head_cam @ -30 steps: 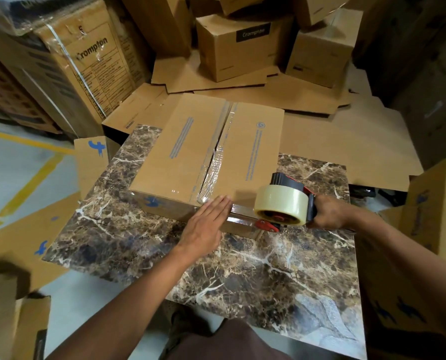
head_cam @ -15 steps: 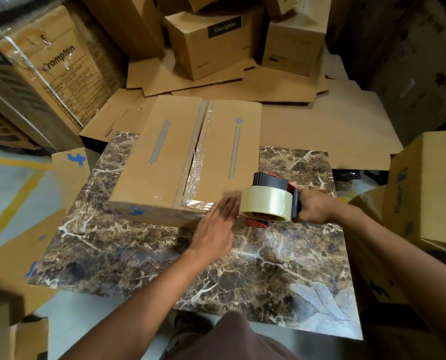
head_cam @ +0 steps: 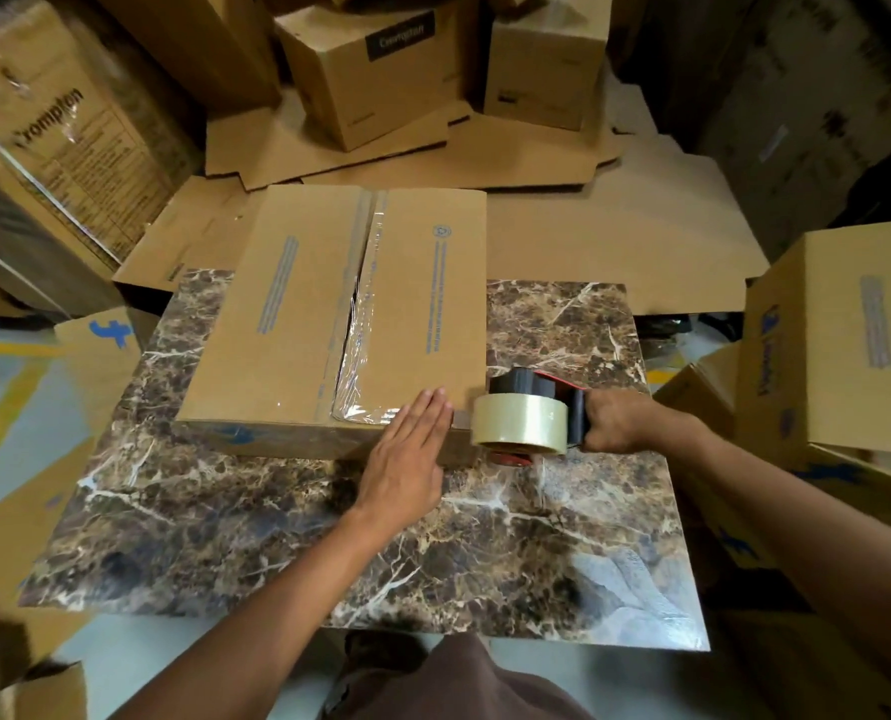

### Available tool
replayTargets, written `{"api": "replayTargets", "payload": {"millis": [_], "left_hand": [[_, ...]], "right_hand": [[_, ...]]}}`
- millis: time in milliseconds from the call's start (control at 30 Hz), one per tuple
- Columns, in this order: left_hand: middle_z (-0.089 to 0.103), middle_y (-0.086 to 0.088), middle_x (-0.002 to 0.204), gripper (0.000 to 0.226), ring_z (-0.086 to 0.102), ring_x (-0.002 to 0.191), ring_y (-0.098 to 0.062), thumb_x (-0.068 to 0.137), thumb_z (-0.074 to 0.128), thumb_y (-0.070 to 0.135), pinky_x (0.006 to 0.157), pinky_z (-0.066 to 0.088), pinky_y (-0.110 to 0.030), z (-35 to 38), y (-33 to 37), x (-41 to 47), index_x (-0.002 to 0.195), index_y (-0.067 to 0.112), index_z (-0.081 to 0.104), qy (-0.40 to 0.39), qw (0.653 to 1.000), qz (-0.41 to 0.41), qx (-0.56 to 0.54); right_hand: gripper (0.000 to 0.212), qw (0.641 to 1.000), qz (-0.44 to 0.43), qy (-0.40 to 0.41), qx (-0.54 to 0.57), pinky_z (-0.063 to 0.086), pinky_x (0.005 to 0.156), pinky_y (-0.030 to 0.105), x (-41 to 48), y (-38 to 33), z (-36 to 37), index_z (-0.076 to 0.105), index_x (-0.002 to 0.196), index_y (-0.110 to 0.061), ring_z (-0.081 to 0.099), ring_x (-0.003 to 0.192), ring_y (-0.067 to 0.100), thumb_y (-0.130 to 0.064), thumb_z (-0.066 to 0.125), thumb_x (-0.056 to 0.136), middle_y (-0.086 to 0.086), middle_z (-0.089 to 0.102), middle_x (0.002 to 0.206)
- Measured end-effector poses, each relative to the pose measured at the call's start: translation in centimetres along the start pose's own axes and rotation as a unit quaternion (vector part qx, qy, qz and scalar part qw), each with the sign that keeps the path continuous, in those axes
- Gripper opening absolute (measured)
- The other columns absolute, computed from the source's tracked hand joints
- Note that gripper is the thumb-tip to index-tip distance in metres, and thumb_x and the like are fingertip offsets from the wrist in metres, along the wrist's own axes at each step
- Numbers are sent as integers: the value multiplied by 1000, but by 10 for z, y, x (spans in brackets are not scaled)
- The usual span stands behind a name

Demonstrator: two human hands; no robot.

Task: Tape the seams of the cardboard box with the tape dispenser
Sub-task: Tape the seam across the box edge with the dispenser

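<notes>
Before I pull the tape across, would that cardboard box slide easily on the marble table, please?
Probably: the table looks polished, so the cardboard box may skid. The left hand lies flat on its near edge, likely steadying it.

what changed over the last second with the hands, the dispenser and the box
The left hand slid right along the near edge of the cardboard box, toward its right corner, flat and open. The tape dispenser, gripped by the right hand, stayed at that corner. Nothing was picked up or let go. The box stayed on the marble table, centre seam already taped.
</notes>
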State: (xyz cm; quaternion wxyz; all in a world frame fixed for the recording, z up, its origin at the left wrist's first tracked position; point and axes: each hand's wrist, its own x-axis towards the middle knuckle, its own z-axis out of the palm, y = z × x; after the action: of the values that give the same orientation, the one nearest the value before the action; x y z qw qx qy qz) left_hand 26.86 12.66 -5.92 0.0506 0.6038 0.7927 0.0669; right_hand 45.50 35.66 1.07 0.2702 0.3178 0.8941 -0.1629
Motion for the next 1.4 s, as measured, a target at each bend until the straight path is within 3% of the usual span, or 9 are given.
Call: {"api": "replayTargets", "payload": {"millis": [200, 333, 433, 533, 600, 833, 1033, 1233, 1400], "left_hand": [[-8, -2, 163, 76, -15, 148, -11, 86, 33, 28, 121, -6, -35, -3, -2, 1, 153, 13, 2, -17, 1000, 6, -6], [1, -3, 163, 72, -6, 150, -13, 86, 21, 34, 122, -5, -36, -14, 8, 3, 155, 14, 11, -27, 998, -9, -49], [26, -2, 159, 64, 19, 148, -18, 94, 12, 42, 122, 12, -42, -31, 17, 13, 148, 17, 36, -1, 996, -32, -87], [55, -2, 138, 42, 44, 127, -18, 99, 37, 32, 109, 35, -40, -43, 28, 38, 132, 14, 58, 49, 990, -22, -130], [62, -2, 125, 34, 49, 115, -19, 98, 46, 23, 100, 42, -38, -47, 38, 58, 126, 12, 62, 12, 986, 1, -166], [63, 2, 93, 14, 50, 106, -20, 86, 62, 27, 82, 54, -41, -45, 59, 99, 95, 21, 72, -173, 984, -20, -36], [55, -2, 104, 28, 60, 95, -29, 89, 60, 15, 83, 53, -37, -44, 59, 101, 109, 31, 70, -163, 984, -45, -61], [65, 10, 89, 21, 60, 94, -19, 83, 66, 17, 84, 52, -37, -44, 42, 101, 88, 36, 74, -190, 973, -3, -130], [72, 18, 79, 6, 67, 79, -4, 83, 75, 25, 82, 56, -37, -49, 42, 101, 80, 29, 77, -182, 950, -15, -251]], "right_hand": [[26, 999, -15, -5, 41, 40, 66, 26, 11, -8, 6, 62, 99, -10, 53, 73, 20, -30, 64, 83, 10, 67, 95], [30, 997, -17, 37, 68, 48, 71, 30, 0, -3, 21, 64, 105, -7, 63, 83, 27, -30, 65, 85, 13, 68, 98], [21, 992, -15, 101, 69, 46, 66, 32, -13, 6, 37, 64, 94, -10, 67, 84, 36, -28, 64, 82, 16, 70, 91], [16, 990, 17, 118, 74, 44, 58, 33, -24, 17, 51, 54, 74, -15, 65, 75, 36, -27, 63, 77, 16, 69, 81], [22, 989, 32, 128, 68, 46, 55, 34, -29, 22, 56, 46, 65, -17, 63, 70, 36, -27, 63, 74, 16, 65, 75], [24, 985, 45, 162, 40, 40, 56, 31, -37, 28, 59, 54, 77, -13, 64, 76, 34, -35, 64, 79, 12, 68, 83], [18, 988, 47, 143, 14, 42, 57, 31, -37, 28, 53, 54, 76, -9, 66, 79, 36, -26, 61, 78, 17, 69, 87], [18, 992, 51, 79, 89, 45, 63, 32, -17, 39, 51, 52, 85, -13, 66, 85, 36, -27, 62, 81, 16, 67, 89], [51, 960, 79, 56, 262, 42, 74, 26, -15, 52, 91, 63, 114, -12, 63, 93, 26, -37, 60, 69, 9, 68, 103]]}}
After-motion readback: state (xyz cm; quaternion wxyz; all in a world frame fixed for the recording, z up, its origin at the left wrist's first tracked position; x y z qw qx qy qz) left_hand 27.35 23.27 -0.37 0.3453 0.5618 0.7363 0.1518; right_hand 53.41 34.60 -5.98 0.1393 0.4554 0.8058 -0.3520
